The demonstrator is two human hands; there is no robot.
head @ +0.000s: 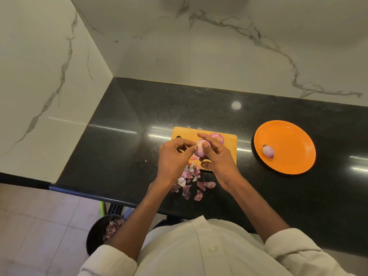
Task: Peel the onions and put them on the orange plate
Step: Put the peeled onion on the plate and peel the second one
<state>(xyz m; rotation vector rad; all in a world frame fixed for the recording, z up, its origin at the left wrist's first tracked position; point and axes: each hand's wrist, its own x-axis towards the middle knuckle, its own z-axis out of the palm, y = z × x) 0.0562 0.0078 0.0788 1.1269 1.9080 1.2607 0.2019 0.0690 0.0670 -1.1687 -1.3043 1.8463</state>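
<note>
My right hand [218,156] grips a pink onion [200,150] above the wooden cutting board [231,148]. The fingertips of my left hand [174,156] pinch at the onion's left side, on its skin. A second, unpeeled onion [217,137] lies on the far part of the board, just beyond my right fingers. To the right sits the orange plate [288,136] with one peeled onion [267,151] on its left half. Several loose onion skins [189,182] lie on the black counter between my wrists.
The black counter [139,126] meets marble walls at the back and left. Its front edge runs from lower left to right. Below it, on the tiled floor, stands a dark bin [99,232] holding onion peels.
</note>
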